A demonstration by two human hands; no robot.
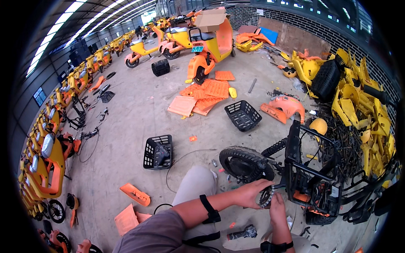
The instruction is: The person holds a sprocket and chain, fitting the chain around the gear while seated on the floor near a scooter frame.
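Observation:
My left hand (252,194) and my right hand (277,208) close from both sides around a dark, ring-shaped metal part (266,196) with a notched-looking edge; its exact kind is unclear. Just beyond my hands stands a stripped black scooter frame (292,147), bare tubing with wiring and orange bits inside. Its wheel (236,162) with a black tire is nearest my left hand, and a coil-spring shock absorber (274,146) leans above it. On the floor below my hands lies a grey and black cordless power tool (244,232), touched by neither hand.
A black basket (145,158) holding another power tool (161,155) sits left of my knee. Farther off is a second basket (243,116). Orange panels (206,93) lie near a scooter (215,46). Yellow body panels (363,109) are heaped right; scooters (48,164) line the left.

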